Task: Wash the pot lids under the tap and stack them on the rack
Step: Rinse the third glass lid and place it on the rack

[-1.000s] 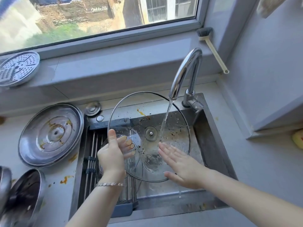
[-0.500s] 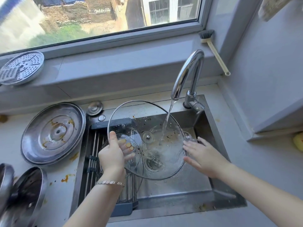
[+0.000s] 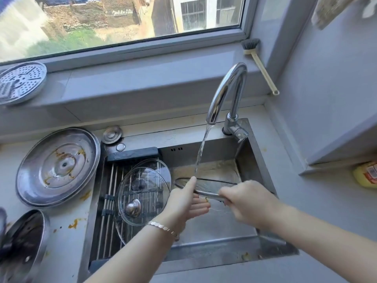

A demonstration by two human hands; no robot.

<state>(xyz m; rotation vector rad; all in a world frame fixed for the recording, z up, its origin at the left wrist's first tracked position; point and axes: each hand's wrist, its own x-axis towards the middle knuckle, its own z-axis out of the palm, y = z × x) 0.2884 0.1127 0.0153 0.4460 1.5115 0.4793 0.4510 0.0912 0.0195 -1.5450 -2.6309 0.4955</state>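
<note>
A large glass lid [image 3: 208,186] with a metal rim lies almost flat, seen edge-on, under the running tap [image 3: 224,92]. The water stream falls on its left part. My left hand [image 3: 187,203] holds the left rim, thumb on top and fingers underneath. On the right side my right hand [image 3: 244,199] grips the rim with curled fingers. A smaller glass lid [image 3: 142,186] with a metal knob leans on the rack [image 3: 110,201] in the sink's left half. A food-stained steel lid [image 3: 58,166] lies on the counter to the left.
Another dirty steel piece [image 3: 22,242] sits at the lower left counter. A perforated steamer plate [image 3: 20,82] rests on the windowsill. A dish brush [image 3: 259,64] leans in the corner. A yellow bottle [image 3: 367,174] lies under the right ledge. Sink walls [image 3: 255,160] close in the basin.
The large glass lid has tipped from upright facing me to nearly flat and moved right. My right hand shifted from rubbing its face to gripping the rim. The smaller lid on the rack is now uncovered.
</note>
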